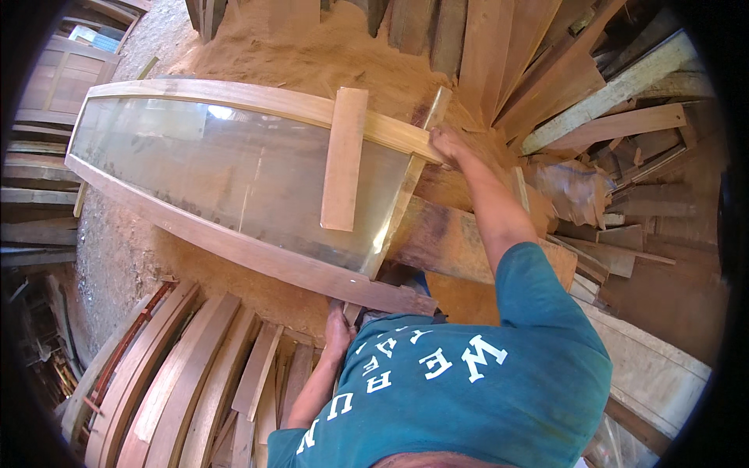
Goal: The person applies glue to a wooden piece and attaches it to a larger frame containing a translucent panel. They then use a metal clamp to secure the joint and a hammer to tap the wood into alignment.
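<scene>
A long wooden frame with a glass pane in it lies in front of me. Its far rail and near rail run out past the glass at the right end. My right hand is closed around the right end of the far rail, beside a crossing wooden strip. Across the far rail and the glass rests a short loose board. Just below the near rail, close to my body, my left hand has its fingers curled by a small pale piece of wood; its grip is partly hidden.
A thick plank bench lies under the frame's right end. Curved boards stand at the lower left. Planks and offcuts lean at the far right, and sawdust covers the ground. Stacked timber lines the left side.
</scene>
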The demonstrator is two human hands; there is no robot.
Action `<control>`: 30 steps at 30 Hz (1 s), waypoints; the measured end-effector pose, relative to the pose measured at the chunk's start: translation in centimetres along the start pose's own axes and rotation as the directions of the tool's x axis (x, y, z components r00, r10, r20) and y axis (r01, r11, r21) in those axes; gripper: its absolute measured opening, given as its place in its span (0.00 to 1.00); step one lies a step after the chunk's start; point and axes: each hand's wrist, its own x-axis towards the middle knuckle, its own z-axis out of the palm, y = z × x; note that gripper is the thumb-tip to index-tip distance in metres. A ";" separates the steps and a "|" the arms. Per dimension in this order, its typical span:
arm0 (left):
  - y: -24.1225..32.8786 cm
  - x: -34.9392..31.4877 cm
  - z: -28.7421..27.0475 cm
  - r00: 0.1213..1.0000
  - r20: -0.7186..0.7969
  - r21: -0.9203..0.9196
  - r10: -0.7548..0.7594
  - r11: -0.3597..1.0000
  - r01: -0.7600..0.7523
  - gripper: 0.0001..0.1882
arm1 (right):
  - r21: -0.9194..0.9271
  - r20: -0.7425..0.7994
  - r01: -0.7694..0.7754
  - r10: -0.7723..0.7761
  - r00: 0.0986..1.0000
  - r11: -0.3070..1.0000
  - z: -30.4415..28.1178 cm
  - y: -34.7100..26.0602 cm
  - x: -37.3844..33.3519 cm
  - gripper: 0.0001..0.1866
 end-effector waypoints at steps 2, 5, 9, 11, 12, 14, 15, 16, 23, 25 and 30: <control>-0.3 -0.1 0.9 0.998 -0.042 -0.003 0.044 0.999 -0.045 0.40 | 0.014 0.009 -0.008 0.008 1.000 1.000 0.6 0.9 0.8 0.32; 1.5 -0.3 1.0 0.998 -0.043 -0.056 0.046 0.997 -0.048 0.39 | 0.011 -0.042 0.007 -0.006 0.999 1.000 1.7 2.3 1.9 0.32; 5.5 -0.2 -0.5 0.975 0.131 0.050 -0.181 0.983 0.176 0.38 | -0.052 -0.139 -0.019 0.011 0.990 0.998 2.7 3.5 3.0 0.30; 3.3 -0.6 1.4 1.000 0.022 0.048 -0.021 0.999 0.020 0.37 | 0.002 -0.036 0.004 -0.003 0.999 1.000 2.5 3.4 3.7 0.31; 2.1 -0.6 2.6 0.998 -0.031 0.053 0.056 0.997 -0.055 0.37 | 0.028 0.020 0.010 -0.011 1.000 1.000 2.2 2.8 3.4 0.32; -0.6 -0.2 4.3 0.983 -0.111 0.078 0.148 0.987 -0.140 0.38 | 0.058 0.001 0.018 -0.018 1.000 0.998 1.6 1.0 1.1 0.31; -0.9 -0.5 4.6 0.983 -0.110 0.084 0.150 0.986 -0.141 0.38 | 0.075 -0.013 0.011 -0.010 1.000 0.997 1.2 0.7 -0.2 0.31; -1.1 -0.5 4.9 0.982 -0.112 0.090 0.154 0.985 -0.144 0.38 | 0.077 -0.037 0.020 -0.017 0.999 0.997 1.3 1.2 -0.1 0.30; 3.4 -1.0 1.7 0.993 0.103 0.069 -0.064 0.996 0.057 0.35 | 0.024 -0.440 0.226 -0.192 0.877 0.974 0.6 2.7 -4.3 0.16; 1.8 -0.8 3.0 0.995 0.094 0.080 -0.026 0.997 0.019 0.34 | 0.021 -0.545 0.272 -0.217 0.810 0.962 1.3 4.3 -7.9 0.12; 3.5 -1.3 2.8 0.976 0.181 0.083 -0.122 0.991 0.109 0.34 | 0.149 -0.524 0.215 -0.107 0.845 0.965 8.5 8.7 -18.6 0.07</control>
